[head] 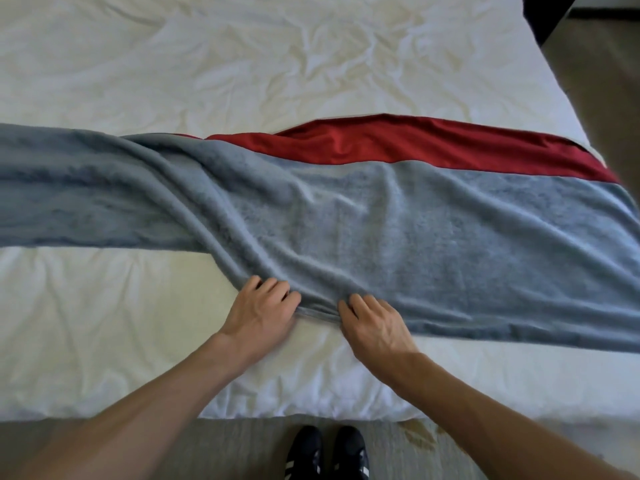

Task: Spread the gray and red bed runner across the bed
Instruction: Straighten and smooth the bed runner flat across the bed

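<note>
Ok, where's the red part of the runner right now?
In the head view, the red band runs along the far edge of the gray runner, right of centre, against the white bedding.

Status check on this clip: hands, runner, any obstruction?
Left hand and right hand both pinching the near edge of the bed runner. Runner across the bed, bunched and twisted left of centre, red underside showing far side. Nothing in the way.

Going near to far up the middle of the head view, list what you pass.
Black shoes → carpet floor → white bedsheet → left hand and right hand at the runner's near edge → gray side of the bed runner → red side → bare wrinkled sheet.
</note>
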